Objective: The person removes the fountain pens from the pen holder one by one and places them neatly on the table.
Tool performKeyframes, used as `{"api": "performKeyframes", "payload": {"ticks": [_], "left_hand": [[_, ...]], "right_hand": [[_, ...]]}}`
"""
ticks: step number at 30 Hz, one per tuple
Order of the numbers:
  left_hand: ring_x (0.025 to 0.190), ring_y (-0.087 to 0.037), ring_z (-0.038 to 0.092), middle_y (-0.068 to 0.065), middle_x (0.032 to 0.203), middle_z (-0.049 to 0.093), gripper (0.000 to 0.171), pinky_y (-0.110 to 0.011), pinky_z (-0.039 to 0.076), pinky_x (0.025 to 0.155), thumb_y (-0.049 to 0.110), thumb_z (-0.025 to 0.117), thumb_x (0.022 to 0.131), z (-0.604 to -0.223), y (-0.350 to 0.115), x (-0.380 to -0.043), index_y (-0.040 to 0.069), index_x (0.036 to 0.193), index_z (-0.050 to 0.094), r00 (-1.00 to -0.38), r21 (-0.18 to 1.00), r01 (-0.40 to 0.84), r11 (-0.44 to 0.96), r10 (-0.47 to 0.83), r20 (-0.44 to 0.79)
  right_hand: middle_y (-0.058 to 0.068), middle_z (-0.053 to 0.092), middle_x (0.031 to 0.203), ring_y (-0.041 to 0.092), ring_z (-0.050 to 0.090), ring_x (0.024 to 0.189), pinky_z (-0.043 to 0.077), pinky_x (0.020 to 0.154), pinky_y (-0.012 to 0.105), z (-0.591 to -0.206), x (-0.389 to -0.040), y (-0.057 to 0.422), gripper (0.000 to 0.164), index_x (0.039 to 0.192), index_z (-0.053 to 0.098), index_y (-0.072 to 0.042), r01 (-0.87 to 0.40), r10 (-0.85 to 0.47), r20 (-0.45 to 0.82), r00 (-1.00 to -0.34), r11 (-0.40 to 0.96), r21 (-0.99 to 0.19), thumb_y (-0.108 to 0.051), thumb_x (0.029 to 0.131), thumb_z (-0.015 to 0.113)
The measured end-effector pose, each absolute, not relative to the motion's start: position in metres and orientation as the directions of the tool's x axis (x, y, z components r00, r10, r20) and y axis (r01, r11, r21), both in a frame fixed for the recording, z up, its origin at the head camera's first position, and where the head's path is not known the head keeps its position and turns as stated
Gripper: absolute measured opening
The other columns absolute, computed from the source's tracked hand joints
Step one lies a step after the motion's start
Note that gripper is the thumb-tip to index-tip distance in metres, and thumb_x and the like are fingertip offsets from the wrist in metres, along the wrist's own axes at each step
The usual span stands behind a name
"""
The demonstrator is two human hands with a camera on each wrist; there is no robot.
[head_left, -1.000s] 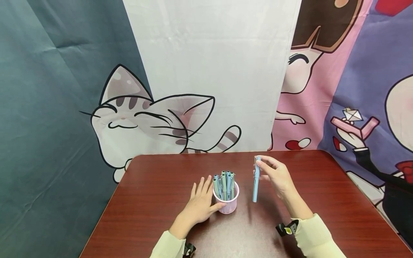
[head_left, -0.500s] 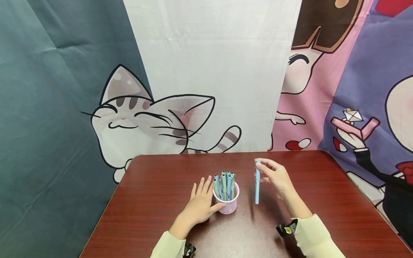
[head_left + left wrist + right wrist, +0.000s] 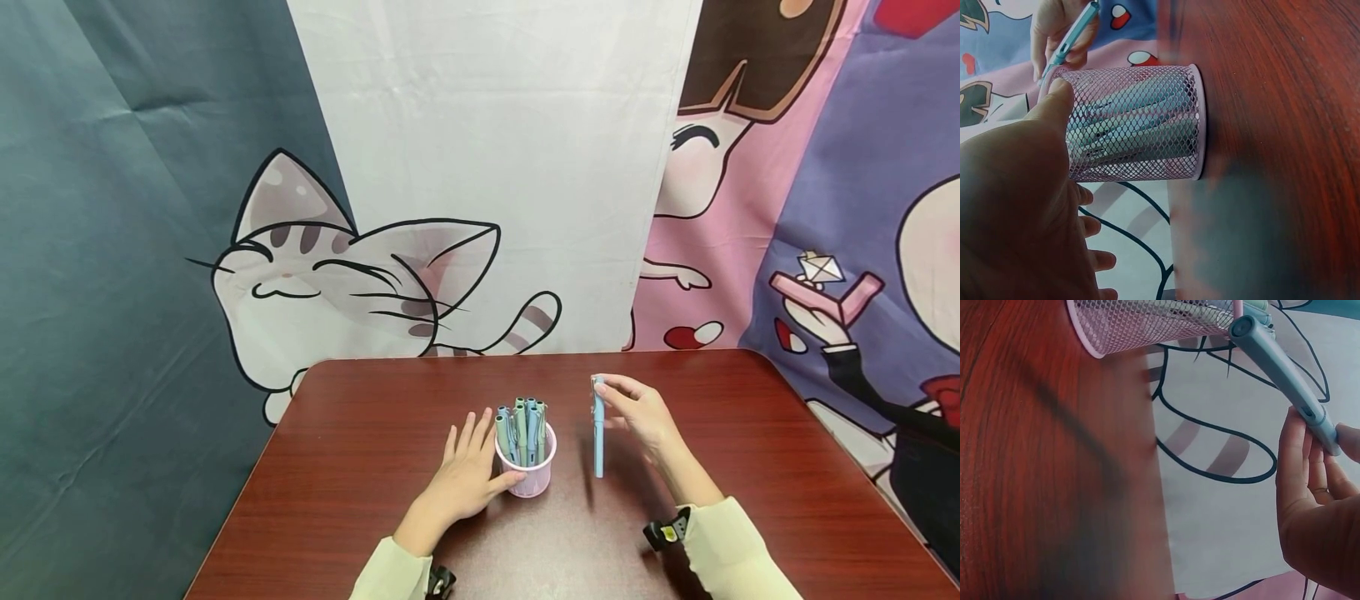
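Observation:
A light blue pen hangs nearly upright above the table, its upper end pinched between the thumb and fingers of my right hand. To its left stands a pink mesh pen cup holding several green and blue pens. My left hand is beside the cup with its fingers spread straight and its thumb against the cup's rim. In the left wrist view, that thumb lies at the rim of the mesh. The right wrist view shows the pen slanting out of my fingers, its lower end near the cup.
The reddish-brown wooden table extends around the cup and both hands. Behind its far edge hangs a cloth backdrop with a printed cat and cartoon figures. A black strapped device sits on the right wrist.
My right hand has lowered slightly, and the pen has moved a little down and to the right, becoming more upright. The left hand and the cup have stayed in place.

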State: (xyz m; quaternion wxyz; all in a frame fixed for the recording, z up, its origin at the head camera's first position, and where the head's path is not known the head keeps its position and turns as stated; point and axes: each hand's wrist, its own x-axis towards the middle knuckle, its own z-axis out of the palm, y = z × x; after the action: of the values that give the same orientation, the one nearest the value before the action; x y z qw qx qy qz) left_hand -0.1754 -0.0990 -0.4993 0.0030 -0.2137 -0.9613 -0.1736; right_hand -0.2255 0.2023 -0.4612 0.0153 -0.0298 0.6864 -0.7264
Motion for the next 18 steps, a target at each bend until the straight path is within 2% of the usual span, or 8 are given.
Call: {"api": "performKeyframes", "payload": {"ticks": [7, 18], "left_hand": [[0.154, -0.041, 0.014, -0.016, 0.168, 0.019, 0.095, -0.063, 0.014, 0.121, 0.068, 0.053, 0.094, -0.499, -0.099, -0.175, 0.001, 0.158, 0.031, -0.909, 0.335, 0.411, 0.848, 0.41, 0.077], [0.154, -0.041, 0.014, -0.016, 0.168, 0.019, 0.095, -0.064, 0.014, 0.121, 0.068, 0.053, 0.093, -0.499, -0.099, -0.176, 0.002, 0.157, 0.031, -0.912, 0.342, 0.403, 0.849, 0.405, 0.068]], "right_hand": [[-0.005, 0.073, 0.09, 0.013, 0.071, 0.081, 0.062, 0.073, 0.038, -0.466, -0.227, 0.203, 0.051, 0.137, 0.052, 0.012, -0.002, -0.09, 0.007, -0.996, -0.048, -0.999, -0.02, 0.1, 0.067], [0.003, 0.072, 0.089, 0.018, 0.071, 0.078, 0.062, 0.074, 0.041, -0.475, -0.234, 0.206, 0.047, 0.132, 0.056, 0.011, 0.031, -0.103, -0.029, -0.994, -0.022, -0.999, -0.019, 0.098, 0.068]]}}
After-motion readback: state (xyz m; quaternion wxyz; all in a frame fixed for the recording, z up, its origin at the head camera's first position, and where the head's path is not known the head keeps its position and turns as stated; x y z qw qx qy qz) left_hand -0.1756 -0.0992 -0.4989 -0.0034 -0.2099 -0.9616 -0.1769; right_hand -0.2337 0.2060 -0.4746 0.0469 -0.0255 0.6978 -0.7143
